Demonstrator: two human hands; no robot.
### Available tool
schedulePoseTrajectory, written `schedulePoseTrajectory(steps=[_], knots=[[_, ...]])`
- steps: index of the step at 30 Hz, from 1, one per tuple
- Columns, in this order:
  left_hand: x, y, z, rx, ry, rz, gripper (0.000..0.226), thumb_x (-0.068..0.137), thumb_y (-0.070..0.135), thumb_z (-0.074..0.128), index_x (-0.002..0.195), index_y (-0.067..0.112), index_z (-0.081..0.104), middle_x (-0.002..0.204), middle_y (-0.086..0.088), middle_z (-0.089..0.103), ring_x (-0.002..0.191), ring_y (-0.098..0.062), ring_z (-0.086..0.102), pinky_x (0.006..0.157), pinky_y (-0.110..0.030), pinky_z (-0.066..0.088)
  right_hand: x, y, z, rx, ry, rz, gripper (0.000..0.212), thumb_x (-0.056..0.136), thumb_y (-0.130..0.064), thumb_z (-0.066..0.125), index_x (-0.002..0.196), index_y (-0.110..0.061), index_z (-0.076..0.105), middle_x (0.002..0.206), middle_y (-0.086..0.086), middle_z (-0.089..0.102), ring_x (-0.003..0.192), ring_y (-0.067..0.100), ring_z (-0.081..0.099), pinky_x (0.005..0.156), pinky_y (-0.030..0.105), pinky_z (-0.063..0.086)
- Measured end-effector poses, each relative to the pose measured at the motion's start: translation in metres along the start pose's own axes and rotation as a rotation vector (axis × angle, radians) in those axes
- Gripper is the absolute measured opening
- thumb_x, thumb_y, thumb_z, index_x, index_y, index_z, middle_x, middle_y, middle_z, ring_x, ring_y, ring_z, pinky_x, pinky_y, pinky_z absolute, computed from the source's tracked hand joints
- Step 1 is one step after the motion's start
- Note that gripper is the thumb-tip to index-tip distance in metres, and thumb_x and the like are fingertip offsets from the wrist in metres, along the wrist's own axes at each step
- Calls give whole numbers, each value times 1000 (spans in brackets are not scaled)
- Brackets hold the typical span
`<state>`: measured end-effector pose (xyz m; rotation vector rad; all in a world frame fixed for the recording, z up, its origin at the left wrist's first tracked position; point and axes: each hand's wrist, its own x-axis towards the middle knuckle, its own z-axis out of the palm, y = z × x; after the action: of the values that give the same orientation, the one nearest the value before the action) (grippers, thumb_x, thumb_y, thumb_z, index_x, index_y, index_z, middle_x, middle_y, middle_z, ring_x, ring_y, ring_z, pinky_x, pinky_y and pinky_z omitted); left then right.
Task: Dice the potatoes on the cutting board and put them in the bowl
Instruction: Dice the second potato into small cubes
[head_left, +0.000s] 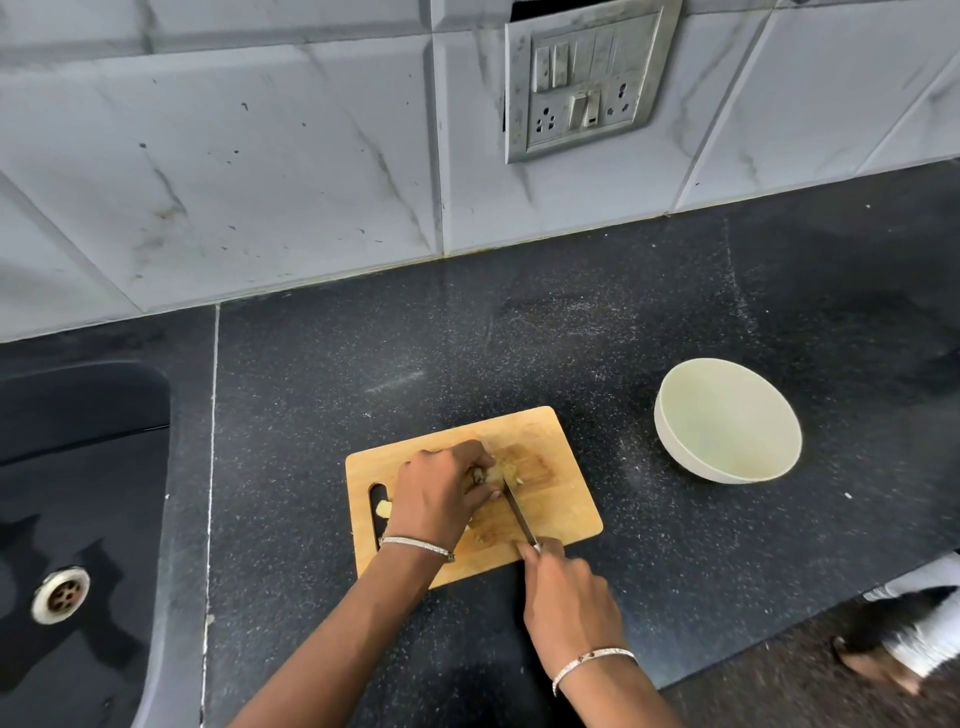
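Note:
A wooden cutting board (561, 499) lies on the black counter. My left hand (439, 496) curls over a pale potato piece (497, 474) near the board's middle and holds it down; most of the potato is hidden under my fingers. My right hand (563, 592) grips the handle of a knife (517, 512), whose blade lies against the potato just right of my left fingers. A small potato scrap (383, 508) sits by the board's handle slot. The white bowl (727, 421) stands to the right of the board, with nothing in it.
A black sink (78, 519) with a metal drain (60, 595) lies to the left. A tiled wall with a switch panel (587, 78) runs behind the counter. The counter's front edge drops off at the lower right, where a foot (893, 644) shows on the floor.

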<state>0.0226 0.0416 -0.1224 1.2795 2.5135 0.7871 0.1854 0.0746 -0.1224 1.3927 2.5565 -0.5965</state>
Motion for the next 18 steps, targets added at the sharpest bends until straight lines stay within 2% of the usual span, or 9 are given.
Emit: schedulePoseTrajectory(steps=[7, 12, 18], knots=[[-2, 0, 1, 27, -19, 23, 28, 76, 40, 76, 99, 31, 63, 88, 11, 71, 82, -15, 65, 68, -30, 49, -2, 3, 3, 30, 48, -20, 44, 102, -49, 19, 116, -21, 50, 101, 4, 68, 97, 28, 67, 66, 35, 46], [2, 4, -3, 105, -84, 84, 32, 81, 40, 70, 110, 38, 57, 103, 13, 65, 91, -14, 62, 73, -33, 51, -6, 7, 3, 70, 35, -25, 43, 101, -49, 20, 114, -22, 51, 99, 4, 68, 97, 28, 67, 64, 34, 43], [3, 4, -1, 103, -78, 70, 30, 80, 41, 72, 107, 37, 59, 100, 13, 65, 90, -13, 61, 71, -30, 49, -13, 12, 1, 50, 19, -13, 43, 101, -50, 18, 107, -21, 48, 98, 3, 67, 96, 27, 66, 61, 32, 38]])
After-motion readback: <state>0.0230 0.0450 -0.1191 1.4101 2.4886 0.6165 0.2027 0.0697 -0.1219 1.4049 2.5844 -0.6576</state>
